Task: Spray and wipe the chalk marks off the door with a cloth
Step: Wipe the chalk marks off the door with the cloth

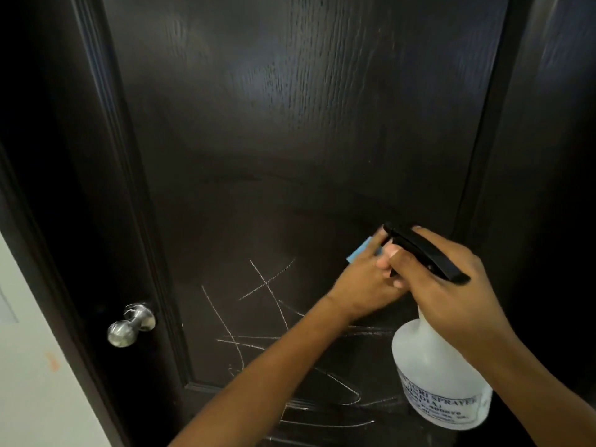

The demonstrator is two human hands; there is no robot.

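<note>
Dark door (290, 140) in front of me, white chalk marks (267, 317) scrawled across its lower panel. My right hand (451, 285) grips the spray bottle (438, 382) at the neck, fingers curled round the black trigger head (425, 253), nozzle toward the door. My left hand (364, 282) pinches a blue cloth (359, 251) against the panel, just above the marks. Metal knob (132, 324) at left.

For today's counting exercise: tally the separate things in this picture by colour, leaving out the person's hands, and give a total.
Dark brown: 1, the door
Silver: 1, the door knob
Blue: 1, the cloth
White with a black head: 1, the spray bottle
Total: 4
</note>
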